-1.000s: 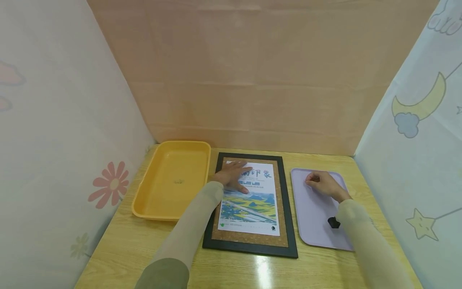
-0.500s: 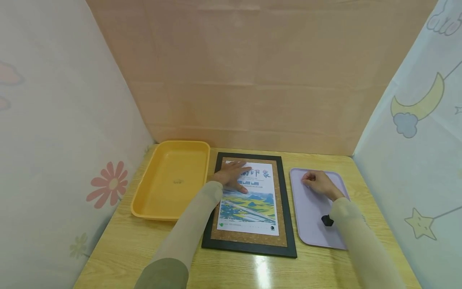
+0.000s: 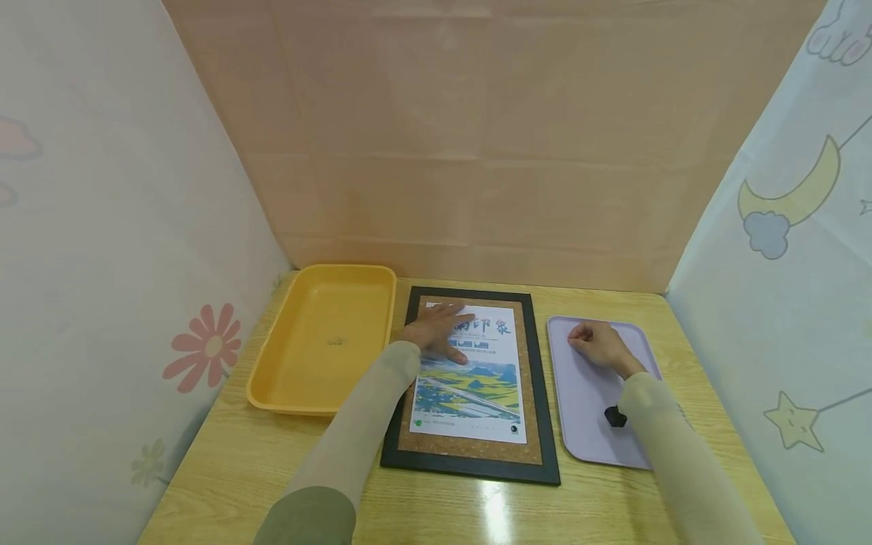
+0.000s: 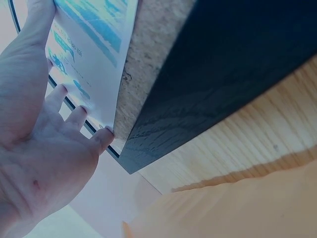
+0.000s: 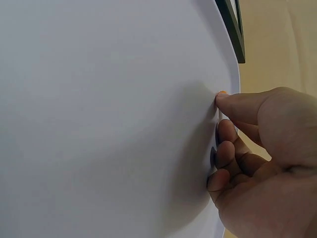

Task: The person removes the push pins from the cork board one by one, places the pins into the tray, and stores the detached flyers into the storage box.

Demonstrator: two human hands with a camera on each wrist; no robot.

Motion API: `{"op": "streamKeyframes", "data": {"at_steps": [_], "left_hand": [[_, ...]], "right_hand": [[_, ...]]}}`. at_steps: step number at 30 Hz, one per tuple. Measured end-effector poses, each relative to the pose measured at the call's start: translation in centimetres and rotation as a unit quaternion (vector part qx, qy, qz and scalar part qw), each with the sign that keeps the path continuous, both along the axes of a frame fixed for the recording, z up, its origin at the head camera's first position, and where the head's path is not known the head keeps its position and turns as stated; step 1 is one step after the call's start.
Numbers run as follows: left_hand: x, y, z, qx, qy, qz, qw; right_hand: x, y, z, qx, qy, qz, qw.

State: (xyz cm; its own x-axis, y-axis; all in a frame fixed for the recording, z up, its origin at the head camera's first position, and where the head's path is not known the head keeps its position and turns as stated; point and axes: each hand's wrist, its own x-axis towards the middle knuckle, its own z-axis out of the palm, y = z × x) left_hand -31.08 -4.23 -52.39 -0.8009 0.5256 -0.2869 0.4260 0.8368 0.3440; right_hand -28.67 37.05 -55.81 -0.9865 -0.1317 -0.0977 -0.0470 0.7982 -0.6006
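My left hand (image 3: pixel 434 333) lies spread over the upper left of a printed poster (image 3: pixel 470 401), which rests on a black-framed cork board (image 3: pixel 477 450). In the left wrist view, the fingertips (image 4: pixel 104 139) reach the poster's edge beside the bare cork. Over the far left part of a lilac tray (image 3: pixel 586 424), my right hand (image 3: pixel 599 344) has its thumb and fingers drawn together. A small orange thing (image 5: pixel 222 92) peeks out at the thumb tip, the rest of it hidden by the pinching fingers. The other fingers curl close to the tray's surface in the right wrist view.
A deep yellow tray (image 3: pixel 327 378) stands left of the board. A small black piece (image 3: pixel 616 416) shows beside the right sleeve. Patterned cloth walls (image 3: pixel 756 318) close in both sides, and a plain tan sheet (image 3: pixel 463 212) hangs behind the wooden table (image 3: pixel 436 507).
My right hand has shifted slightly left over the lilac tray, and the black piece beside the sleeve has moved with it. The left hand stays on the poster.
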Motion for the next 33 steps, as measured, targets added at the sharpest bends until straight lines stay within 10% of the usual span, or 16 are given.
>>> {"op": "streamKeyframes", "data": {"at_steps": [33], "left_hand": [[-0.2, 0.2, -0.2, -0.019, 0.006, -0.003, 0.9998]], "right_hand": [[2.9, 0.9, 2.1, -0.025, -0.011, 0.008, 1.000]]}}
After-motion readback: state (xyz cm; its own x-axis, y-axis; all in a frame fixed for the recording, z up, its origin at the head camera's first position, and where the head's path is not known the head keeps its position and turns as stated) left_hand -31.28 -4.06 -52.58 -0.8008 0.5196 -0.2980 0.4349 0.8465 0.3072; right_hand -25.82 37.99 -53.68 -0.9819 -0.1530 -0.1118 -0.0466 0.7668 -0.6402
